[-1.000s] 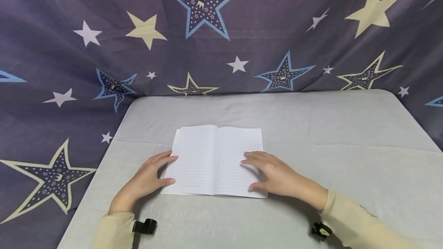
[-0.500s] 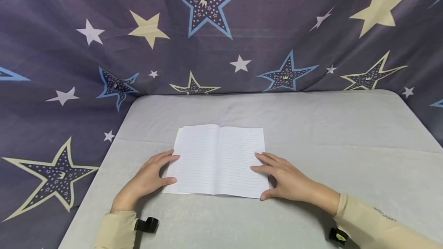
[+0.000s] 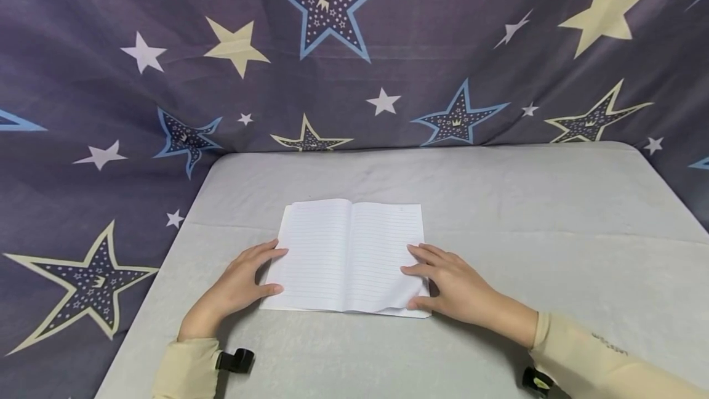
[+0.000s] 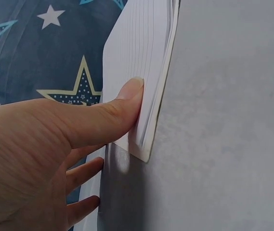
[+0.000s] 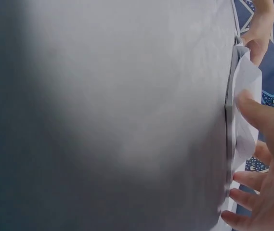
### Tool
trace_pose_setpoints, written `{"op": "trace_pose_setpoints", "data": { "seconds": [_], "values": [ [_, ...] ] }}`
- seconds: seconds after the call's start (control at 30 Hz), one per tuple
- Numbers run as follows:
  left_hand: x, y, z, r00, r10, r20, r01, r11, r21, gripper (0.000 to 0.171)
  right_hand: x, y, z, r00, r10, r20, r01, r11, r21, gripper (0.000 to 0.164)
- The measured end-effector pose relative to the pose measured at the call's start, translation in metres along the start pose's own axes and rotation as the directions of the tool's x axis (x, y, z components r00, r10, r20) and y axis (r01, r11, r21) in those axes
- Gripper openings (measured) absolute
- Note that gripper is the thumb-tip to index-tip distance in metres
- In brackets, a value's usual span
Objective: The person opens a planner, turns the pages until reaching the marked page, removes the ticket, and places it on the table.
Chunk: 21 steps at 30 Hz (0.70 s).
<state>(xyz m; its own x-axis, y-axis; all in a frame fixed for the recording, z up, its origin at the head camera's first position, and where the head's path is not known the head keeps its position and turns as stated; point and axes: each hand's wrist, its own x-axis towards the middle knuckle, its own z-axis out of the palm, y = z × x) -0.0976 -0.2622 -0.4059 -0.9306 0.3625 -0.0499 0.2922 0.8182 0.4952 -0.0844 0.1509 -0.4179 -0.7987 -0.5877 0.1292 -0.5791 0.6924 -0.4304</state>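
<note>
An open notebook with lined white pages lies on the table. On its left edge rests my left hand, thumb and fingertips touching the page with the fingers spread. The left wrist view has this thumb lying flat over the page near the corner. My right hand is at the lower right of the notebook, its fingertips on the right page. Its thumb pushes the lower right corner of the top page, which bulges and lifts off the sheets beneath. The right wrist view also has the bent page under the thumb.
A pale grey cloth covers the table. Behind and to the left hangs a dark curtain with a star print. Each wrist carries a small black camera, such as the left one.
My right hand has moved right to the notebook's corner, then its thumb has pushed slightly left, buckling the top page's lower corner. My left hand has stayed in place.
</note>
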Motion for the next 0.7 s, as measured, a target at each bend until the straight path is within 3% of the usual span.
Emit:
{"op": "trace_pose_setpoints", "data": {
  "seconds": [0.13, 0.33, 0.53, 0.7],
  "values": [
    [0.0, 0.001, 0.0, 1.0, -0.001, 0.003, 0.001, 1.0, 0.001, 0.066, 0.002, -0.001, 0.002, 0.998, 0.032, -0.062, -0.031, 0.999, 0.011, 0.06],
    [0.0, 0.002, -0.001, 1.0, -0.002, 0.001, 0.002, 1.0, 0.004, 0.066, 0.01, -0.009, 0.002, 0.976, 0.139, -0.17, -0.124, 0.988, 0.094, 0.093],
    [0.0, 0.003, -0.001, 1.0, -0.004, -0.001, 0.004, 1.0, 0.003, 0.066, 0.025, -0.034, -0.002, 0.966, 0.201, -0.162, -0.155, 0.953, 0.261, 0.103],
    [-0.001, 0.002, 0.0, 1.0, -0.005, 0.003, 0.005, 1.0, -0.001, 0.066, 0.038, -0.058, 0.005, 0.98, 0.151, -0.132, -0.107, 0.95, 0.292, 0.096]
  ]
}}
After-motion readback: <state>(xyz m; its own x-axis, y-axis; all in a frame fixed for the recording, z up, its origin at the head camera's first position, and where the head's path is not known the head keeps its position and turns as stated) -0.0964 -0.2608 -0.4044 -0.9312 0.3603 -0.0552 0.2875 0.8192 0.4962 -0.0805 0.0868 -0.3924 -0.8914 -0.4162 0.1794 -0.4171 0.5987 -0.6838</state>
